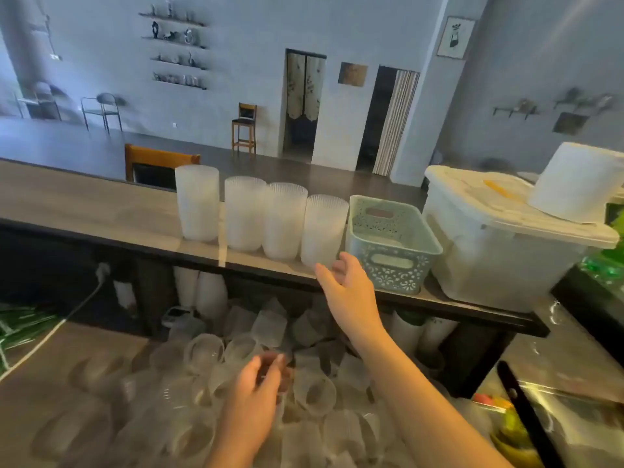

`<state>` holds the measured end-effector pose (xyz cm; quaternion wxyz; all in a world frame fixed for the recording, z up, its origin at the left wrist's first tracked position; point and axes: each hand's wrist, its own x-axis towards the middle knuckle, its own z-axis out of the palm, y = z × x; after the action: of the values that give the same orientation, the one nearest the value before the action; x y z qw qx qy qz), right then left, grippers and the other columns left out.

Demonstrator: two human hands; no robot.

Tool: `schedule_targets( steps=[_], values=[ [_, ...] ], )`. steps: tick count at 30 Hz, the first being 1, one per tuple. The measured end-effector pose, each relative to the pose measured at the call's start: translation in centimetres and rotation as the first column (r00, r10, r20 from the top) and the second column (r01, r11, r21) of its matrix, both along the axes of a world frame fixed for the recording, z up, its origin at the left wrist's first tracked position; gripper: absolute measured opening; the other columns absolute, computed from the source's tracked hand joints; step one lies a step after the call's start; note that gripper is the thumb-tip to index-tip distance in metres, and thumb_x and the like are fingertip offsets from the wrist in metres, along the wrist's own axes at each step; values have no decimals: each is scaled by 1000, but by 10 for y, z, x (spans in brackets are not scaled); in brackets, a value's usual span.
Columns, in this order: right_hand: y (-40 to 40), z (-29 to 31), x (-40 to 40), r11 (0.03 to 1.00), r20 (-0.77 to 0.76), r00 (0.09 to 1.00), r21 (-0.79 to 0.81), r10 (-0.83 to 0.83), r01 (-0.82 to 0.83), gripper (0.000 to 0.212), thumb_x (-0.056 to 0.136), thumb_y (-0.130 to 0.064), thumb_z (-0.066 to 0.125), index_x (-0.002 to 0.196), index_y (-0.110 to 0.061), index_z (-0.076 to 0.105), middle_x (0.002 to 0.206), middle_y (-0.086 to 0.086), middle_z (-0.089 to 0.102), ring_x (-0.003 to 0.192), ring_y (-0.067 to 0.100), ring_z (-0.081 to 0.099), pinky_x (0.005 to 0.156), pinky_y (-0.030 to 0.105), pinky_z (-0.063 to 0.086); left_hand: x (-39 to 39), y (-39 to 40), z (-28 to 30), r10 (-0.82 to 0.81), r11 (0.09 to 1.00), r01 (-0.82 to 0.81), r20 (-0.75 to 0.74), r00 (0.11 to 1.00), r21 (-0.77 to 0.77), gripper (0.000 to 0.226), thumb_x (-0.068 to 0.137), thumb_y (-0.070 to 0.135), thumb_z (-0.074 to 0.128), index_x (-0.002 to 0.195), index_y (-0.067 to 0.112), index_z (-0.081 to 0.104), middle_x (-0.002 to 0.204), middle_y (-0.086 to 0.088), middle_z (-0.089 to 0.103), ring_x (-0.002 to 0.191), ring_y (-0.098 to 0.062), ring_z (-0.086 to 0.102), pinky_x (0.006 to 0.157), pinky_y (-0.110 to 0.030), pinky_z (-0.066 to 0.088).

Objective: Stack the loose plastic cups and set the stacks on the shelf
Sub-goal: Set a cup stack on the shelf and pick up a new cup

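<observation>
The right hand (344,282), fingers spread, hovers just beside the rightmost cup stack (323,229) on the shelf (101,211), at its 5 o'clock, and could tip it, while the left hand (258,380) curls over loose cups (314,390) below.

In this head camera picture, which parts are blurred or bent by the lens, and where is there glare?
Head view: the heap of loose clear plastic cups is soft and smeared, as is the left hand; the long grey wooden shelf edge curves from wide-angle distortion; glare sits on the shiny surface at lower right; the four frosted cup stacks stay fairly sharp.
</observation>
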<state>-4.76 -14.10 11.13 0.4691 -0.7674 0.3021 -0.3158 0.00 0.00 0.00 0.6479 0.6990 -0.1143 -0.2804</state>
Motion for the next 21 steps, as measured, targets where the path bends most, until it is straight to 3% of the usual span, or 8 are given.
schedule_targets(
  steps=[3, 6, 9, 14, 17, 21],
  values=[
    [-9, -4, 29, 999, -48, 998, -23, -35, 34, 36, 93, -32, 61, 123, -25, 42, 116, -7, 53, 96, 0, 51, 71, 9, 40, 26, -18, 4, -25, 998, 28, 58, 998, -54, 11, 97, 27, 56, 99, 24, 66, 84, 1, 74, 84, -20, 69, 82, -40, 56],
    [-17, -15, 56, 994, -120, 988, -45, -100, 95, 60, 91, -36, 63, 138, -11, 36, 133, 7, 46, 120, 20, 47, 93, 27, 39, 46, -33, 13, -57, 996, 64, 111, 992, -61, 10, 97, 30, 55, 99, 30, 65, 87, 5, 73, 86, -16, 68, 86, -43, 56],
    [-22, -21, 76, 981, -126, 973, -61, -193, 186, 72, 90, -36, 63, 143, -4, 25, 137, 15, 39, 127, 30, 40, 103, 37, 38, 61, -43, 23, -89, 992, 105, 211, 974, -69, 12, 97, 34, 53, 104, 34, 63, 96, 8, 70, 90, -6, 67, 86, -36, 56],
    [-27, -26, 96, 947, -35, 948, -58, -317, 314, 95, 91, -33, 64, 153, -5, -2, 155, 14, 23, 142, 26, 25, 109, 27, 23, 87, -54, 37, -99, 989, 127, 303, 948, -74, 19, 97, 37, 53, 112, 32, 63, 101, 9, 69, 93, -6, 65, 87, -31, 53],
    [-31, -27, 103, 932, 23, 932, -27, -361, 361, 96, 90, -35, 67, 155, -8, 1, 155, 12, 28, 141, 25, 29, 111, 29, 25, 97, -56, 44, -90, 988, 126, 327, 941, -93, 21, 97, 35, 53, 114, 28, 62, 102, 8, 68, 92, -6, 65, 87, -30, 52],
    [-34, -27, 103, 924, 52, 924, -42, -378, 381, 82, 89, -30, 69, 151, -11, 20, 147, 8, 38, 135, 22, 35, 99, 17, 26, 101, -56, 52, -96, 982, 143, 335, 937, -120, 21, 97, 34, 53, 113, 25, 63, 102, 6, 69, 92, -7, 65, 90, -33, 54]
  ],
)
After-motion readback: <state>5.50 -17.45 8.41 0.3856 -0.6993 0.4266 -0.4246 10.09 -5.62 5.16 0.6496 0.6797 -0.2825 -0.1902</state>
